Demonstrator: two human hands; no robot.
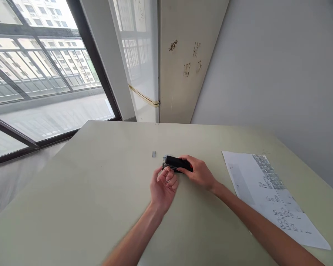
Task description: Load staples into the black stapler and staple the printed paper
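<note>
A black stapler [175, 162] is held just above the middle of the table, lying roughly sideways. My right hand [199, 171] is closed around its right end, thumb on the near side and fingers over the far side. At the other end, my left hand [164, 186] is palm up, its curled fingers against the stapler's front end; the exact contact is partly hidden. A small grey strip of staples [154, 154] lies on the table to the left of the stapler. Another small greyish piece [167, 156] shows just behind the stapler, mostly covered by it.
The pale table [72, 192] spans the lower view. A printed paper sheet [244, 173] lies on its right side, beside my right forearm. Beyond the far edge stand a glossy white cabinet [140, 55] and a beige panel [180, 92]. A grey wall rises at right, glass doors at left.
</note>
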